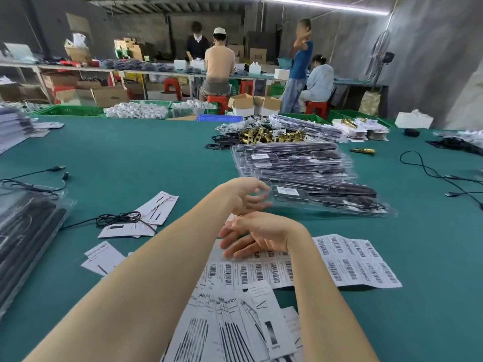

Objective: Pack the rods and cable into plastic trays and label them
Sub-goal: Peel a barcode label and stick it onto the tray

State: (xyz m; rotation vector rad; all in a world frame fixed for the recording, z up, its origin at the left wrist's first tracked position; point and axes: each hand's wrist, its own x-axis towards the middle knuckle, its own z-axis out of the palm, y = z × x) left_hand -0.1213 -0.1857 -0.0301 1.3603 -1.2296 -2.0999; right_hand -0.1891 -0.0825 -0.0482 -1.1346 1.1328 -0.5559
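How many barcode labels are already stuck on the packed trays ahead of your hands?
2 visible. One white barcode label is on the nearest tray, just beyond the left hand. A second label is on a tray farther back in the stack. Lower, overlapped trays may hide more.

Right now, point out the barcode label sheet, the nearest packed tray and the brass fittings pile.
barcode label sheet (pixel 358 259), head view, its right half.
nearest packed tray (pixel 332 198), head view, its clear lid.
brass fittings pile (pixel 271 135), head view, its middle.
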